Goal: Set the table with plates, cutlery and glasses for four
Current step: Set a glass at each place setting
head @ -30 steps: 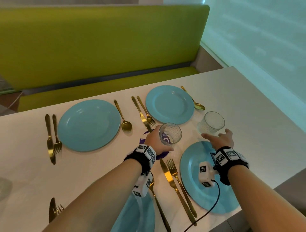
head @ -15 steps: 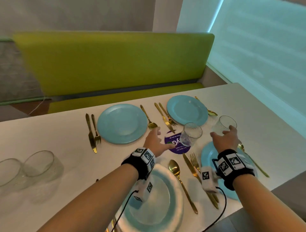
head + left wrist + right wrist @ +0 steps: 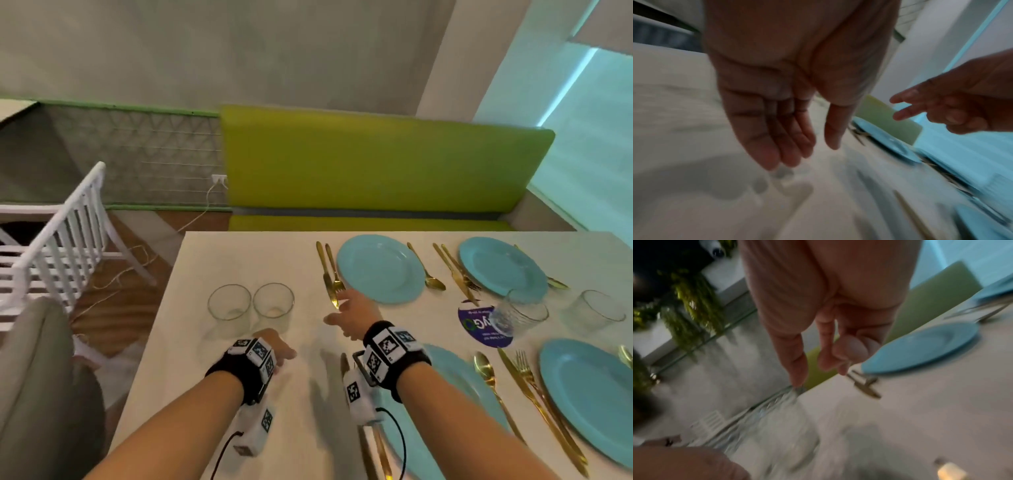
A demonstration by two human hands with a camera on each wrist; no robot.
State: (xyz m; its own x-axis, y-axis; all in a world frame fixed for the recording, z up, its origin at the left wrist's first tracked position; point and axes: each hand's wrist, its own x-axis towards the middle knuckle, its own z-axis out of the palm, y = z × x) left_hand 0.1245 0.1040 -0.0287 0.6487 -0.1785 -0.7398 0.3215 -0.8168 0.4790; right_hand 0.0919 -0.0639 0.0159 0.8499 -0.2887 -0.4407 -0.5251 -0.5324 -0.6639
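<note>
**Both hands empty, fingers loosely extended, near two unplaced clear round glass tumblers.**
The tumblers stand upright, axes vertical, mouths up, almost touching at the white table's left end; left hand just beside them, right hand near a gold knife. A hasty reach could, probably, knock one tumbler into the other.

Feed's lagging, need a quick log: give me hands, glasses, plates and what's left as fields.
left hand: empty, fingers straight, near two glasses
right hand: empty, over the table
glasses waiting: side by side at table's left end
glasses placed: between the right-hand plates
plates: four blue, gold cutlery beside them
left to do: two glasses
</note>
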